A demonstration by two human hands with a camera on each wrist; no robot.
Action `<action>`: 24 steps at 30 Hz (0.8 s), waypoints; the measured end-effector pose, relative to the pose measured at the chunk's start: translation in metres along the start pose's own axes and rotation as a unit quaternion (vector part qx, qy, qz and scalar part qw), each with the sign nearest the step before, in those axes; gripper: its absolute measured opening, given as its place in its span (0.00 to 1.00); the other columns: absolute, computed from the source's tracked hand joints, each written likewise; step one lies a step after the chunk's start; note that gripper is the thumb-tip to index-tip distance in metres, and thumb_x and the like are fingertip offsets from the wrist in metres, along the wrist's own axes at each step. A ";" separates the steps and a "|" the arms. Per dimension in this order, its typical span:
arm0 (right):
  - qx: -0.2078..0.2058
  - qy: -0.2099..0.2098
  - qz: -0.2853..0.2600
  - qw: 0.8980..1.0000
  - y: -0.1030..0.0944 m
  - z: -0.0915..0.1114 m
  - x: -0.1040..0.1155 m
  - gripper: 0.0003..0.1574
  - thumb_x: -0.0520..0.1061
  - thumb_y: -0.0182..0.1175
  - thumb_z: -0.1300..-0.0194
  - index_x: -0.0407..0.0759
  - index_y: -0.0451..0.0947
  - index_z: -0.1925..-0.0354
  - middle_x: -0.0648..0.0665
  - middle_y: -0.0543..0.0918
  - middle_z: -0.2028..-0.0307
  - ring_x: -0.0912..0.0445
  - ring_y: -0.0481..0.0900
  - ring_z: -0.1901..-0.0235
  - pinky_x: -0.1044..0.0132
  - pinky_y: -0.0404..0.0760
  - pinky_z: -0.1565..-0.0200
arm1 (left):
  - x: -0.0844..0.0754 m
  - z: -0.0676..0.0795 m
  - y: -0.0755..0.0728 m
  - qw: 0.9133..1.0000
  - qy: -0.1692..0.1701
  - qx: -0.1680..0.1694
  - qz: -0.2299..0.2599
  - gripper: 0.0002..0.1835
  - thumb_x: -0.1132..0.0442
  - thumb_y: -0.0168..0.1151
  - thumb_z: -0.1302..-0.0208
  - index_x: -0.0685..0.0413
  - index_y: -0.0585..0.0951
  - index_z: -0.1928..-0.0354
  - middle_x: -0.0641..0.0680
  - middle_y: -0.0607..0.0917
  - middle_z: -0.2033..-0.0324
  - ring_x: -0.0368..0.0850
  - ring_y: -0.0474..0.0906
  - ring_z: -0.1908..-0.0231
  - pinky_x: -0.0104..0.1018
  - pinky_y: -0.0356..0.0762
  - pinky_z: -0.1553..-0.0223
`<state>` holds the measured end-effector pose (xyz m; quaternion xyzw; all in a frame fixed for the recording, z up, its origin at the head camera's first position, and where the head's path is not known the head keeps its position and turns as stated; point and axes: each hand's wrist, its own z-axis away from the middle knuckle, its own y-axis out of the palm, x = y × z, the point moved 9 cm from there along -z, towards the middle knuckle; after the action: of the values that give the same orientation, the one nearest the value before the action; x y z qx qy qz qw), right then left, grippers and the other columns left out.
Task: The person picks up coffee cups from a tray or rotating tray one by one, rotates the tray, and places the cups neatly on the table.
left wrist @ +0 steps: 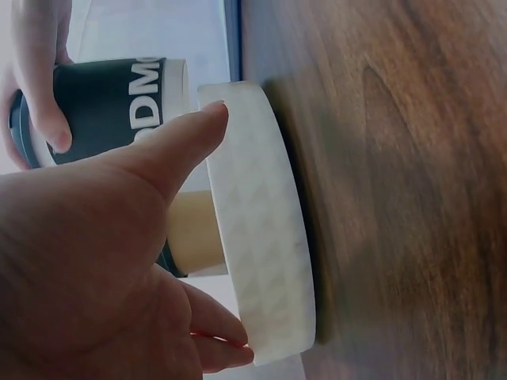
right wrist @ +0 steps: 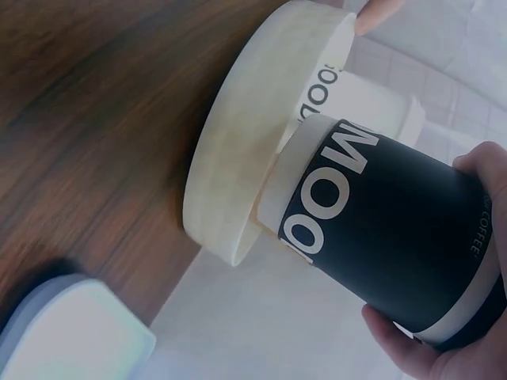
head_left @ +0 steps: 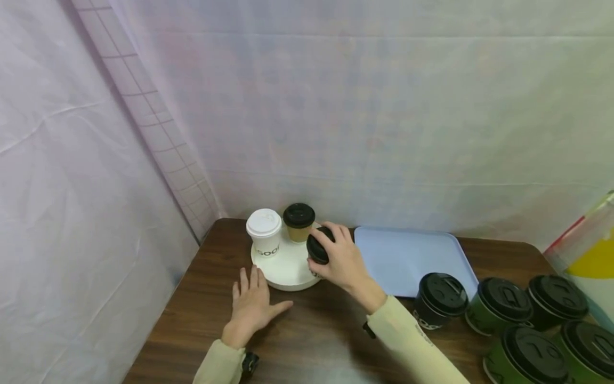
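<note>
My right hand [head_left: 341, 261] grips a black paper coffee cup [right wrist: 388, 229] around its black lid from above. The cup's base is right at the rim of a white round stand [head_left: 289, 273] with a faceted side. A white lidded paper cup [head_left: 265, 234] and a smaller brown cup with a black lid [head_left: 299, 221] stand upright on that stand. My left hand [head_left: 251, 304] is at the stand's near left, its fingers extended and thumb spread. In the left wrist view, the fingertips and thumb [left wrist: 186, 142] lie at the stand's side [left wrist: 265, 229].
A light blue rectangular tray [head_left: 408, 258] lies to the right of the stand. Several large black-lidded cups, green and black, crowd the right front, among them a black cup [head_left: 438, 301] close by the tray. White curtains [head_left: 364, 106] hang behind the brown wooden table [head_left: 192, 309].
</note>
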<state>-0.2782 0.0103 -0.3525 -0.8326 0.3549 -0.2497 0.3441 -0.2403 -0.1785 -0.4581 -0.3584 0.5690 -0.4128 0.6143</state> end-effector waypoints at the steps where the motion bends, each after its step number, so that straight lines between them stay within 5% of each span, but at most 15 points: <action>1: -0.003 0.001 -0.002 1.000 -0.002 0.002 -0.001 0.41 0.55 0.78 0.47 0.51 0.79 0.36 0.36 0.78 0.37 0.38 0.78 0.42 0.43 0.88 0.57 | -0.001 0.000 0.000 1.000 0.001 -0.002 0.000 0.64 0.35 0.72 0.42 0.77 0.53 0.23 0.76 0.50 0.21 0.77 0.39 0.20 0.76 0.44 0.24; 24: 0.003 0.022 0.009 1.000 -0.038 0.057 -0.021 0.41 0.53 0.80 0.50 0.49 0.80 0.38 0.34 0.78 0.38 0.37 0.78 0.42 0.46 0.88 0.58 | -0.006 0.005 0.002 1.000 0.001 -0.004 -0.016 0.64 0.33 0.70 0.41 0.78 0.53 0.23 0.77 0.50 0.21 0.79 0.40 0.21 0.76 0.45 0.24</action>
<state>-0.2375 0.0687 -0.3641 -0.8226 0.3693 -0.2660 0.3409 -0.2351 -0.1721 -0.4564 -0.3696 0.5654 -0.4210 0.6054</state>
